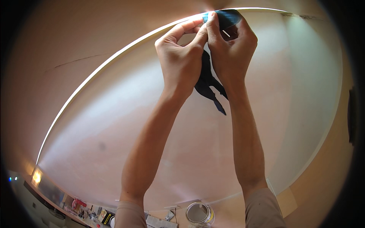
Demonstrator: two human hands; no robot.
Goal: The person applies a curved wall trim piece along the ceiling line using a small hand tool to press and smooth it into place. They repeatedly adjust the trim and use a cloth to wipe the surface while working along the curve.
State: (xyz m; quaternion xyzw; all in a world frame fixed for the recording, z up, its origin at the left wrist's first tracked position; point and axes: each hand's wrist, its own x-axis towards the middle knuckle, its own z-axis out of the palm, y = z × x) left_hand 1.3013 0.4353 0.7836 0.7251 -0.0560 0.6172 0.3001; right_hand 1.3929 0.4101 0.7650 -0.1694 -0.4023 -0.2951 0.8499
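Both arms reach up to the top of the view, close to a bright light strip (99, 70). A blue-teal, glossy flat piece (229, 19) is pinched by my right hand (232, 45), its thumb pressed on the near edge. My left hand (180, 47) is closed beside it, index finger and thumb meeting at the piece's left end. Below and between the hands hangs a dark, thin shape (207, 81) with two pointed tails. Its upper part is hidden by the hands, so I cannot tell whether it joins the blue piece.
A pale, smooth wall (190, 152) stretches behind the arms. At the bottom stand a white bucket (210, 216) and a cluttered surface with a pink-red object (78, 203) and papers (161, 222). A dark object (351, 116) shows at the right rim.
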